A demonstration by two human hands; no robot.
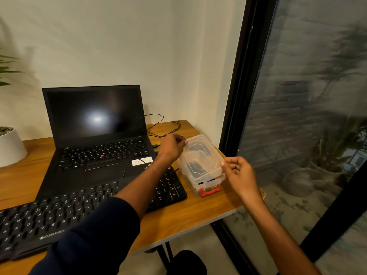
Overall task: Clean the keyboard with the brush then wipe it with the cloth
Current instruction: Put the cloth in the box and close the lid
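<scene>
Watching the head view: I take the clear plastic box [200, 175] at the right end of the desk as my landmark.
Box: I see it on the wooden desk [198, 207], near the right edge, with a red latch [210, 191] on its near end and dark contents I cannot make out.
Lid: the clear lid [202, 159] sits tilted on top of the box, not seated flat.
Left hand: my left hand [172, 145] reaches across to the far left corner of the lid, fingers pinching its edge.
Right hand: my right hand [236, 171] pinches the lid's right edge between thumb and fingertips, just right of the box.
Keyboard: the black keyboard [59, 215] lies left of the box, its right end just beside it; my left forearm in a dark sleeve [95, 231] crosses over it.
Brush and cloth: I cannot tell whether they are the dark things inside the box.
Laptop: an open black laptop [95, 128], screen dark, stands behind the keyboard, left of the box.
Cable: a thin black cable [156, 124] loops on the desk behind the box.
Pot: a white plant pot [10, 145] stands far left of the box.
Window: dark glass [307, 116] stands right of the box.
</scene>
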